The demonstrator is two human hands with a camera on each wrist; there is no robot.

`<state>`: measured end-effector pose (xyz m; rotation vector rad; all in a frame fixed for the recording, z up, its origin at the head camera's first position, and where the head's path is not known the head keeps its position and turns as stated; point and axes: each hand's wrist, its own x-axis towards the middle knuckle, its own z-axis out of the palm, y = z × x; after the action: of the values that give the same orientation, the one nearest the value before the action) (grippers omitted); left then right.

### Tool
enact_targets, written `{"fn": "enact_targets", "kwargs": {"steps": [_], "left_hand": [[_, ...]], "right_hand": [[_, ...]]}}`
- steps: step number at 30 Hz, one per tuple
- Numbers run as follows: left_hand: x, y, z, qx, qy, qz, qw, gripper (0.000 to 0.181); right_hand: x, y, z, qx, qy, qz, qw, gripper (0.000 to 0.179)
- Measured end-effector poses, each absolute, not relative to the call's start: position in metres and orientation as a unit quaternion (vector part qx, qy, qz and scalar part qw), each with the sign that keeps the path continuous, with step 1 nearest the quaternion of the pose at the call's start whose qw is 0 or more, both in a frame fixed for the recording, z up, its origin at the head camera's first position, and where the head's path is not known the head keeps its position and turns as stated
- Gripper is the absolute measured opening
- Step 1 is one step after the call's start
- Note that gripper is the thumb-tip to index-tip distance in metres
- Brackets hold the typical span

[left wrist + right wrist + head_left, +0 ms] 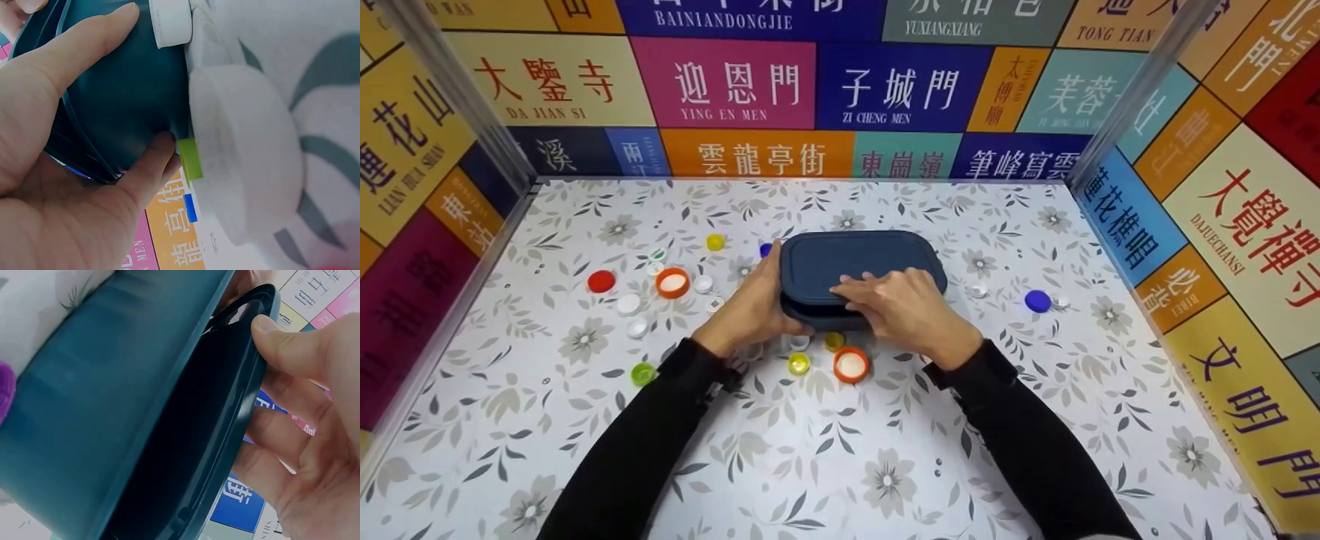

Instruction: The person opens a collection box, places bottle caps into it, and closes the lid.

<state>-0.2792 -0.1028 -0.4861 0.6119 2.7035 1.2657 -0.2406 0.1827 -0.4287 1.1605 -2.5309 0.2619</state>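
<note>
A dark blue lidded box [834, 320] stands at the middle of the table. Its flat lid [855, 259] is raised along the near edge, and the right wrist view shows a dark gap between lid and box [107, 399]. My left hand [750, 304] grips the left end of the box, thumb and fingers spread over its wall [124, 101]. With the thumb at the rim and the fingers over the top, my right hand [911, 311] pinches the lid's edge [247, 391]. The inside of the box is mostly hidden.
Orange rings [851, 365], a yellow cap [799, 364] and several white caps lie close to the box. A red cap [601, 281] and a green cap [643, 374] are at left, a blue cap [1038, 301] at right. Printed panels [735, 82] wall the table.
</note>
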Motion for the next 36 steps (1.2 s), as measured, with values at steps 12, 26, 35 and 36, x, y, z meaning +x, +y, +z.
{"fn": "enact_targets", "kwargs": {"steps": [12,26,35,36], "left_hand": [[-0.275,-0.101,-0.485,0.178,0.877,0.441,0.064,0.168],[-0.277,-0.103,-0.484,0.206,0.885,0.418,0.023,0.144],[-0.274,-0.104,-0.482,0.210,0.884,0.417,0.033,0.145],[-0.274,-0.105,-0.481,0.210,0.883,0.418,0.037,0.143]], "right_hand": [[-0.241,0.183,-0.417,0.412,-0.887,0.043,0.204,0.035],[-0.247,0.174,-0.414,0.404,-0.873,-0.013,0.271,0.035],[-0.250,0.176,-0.416,0.406,-0.862,-0.003,0.305,0.031],[-0.251,0.176,-0.415,0.404,-0.861,-0.001,0.309,0.031]]}}
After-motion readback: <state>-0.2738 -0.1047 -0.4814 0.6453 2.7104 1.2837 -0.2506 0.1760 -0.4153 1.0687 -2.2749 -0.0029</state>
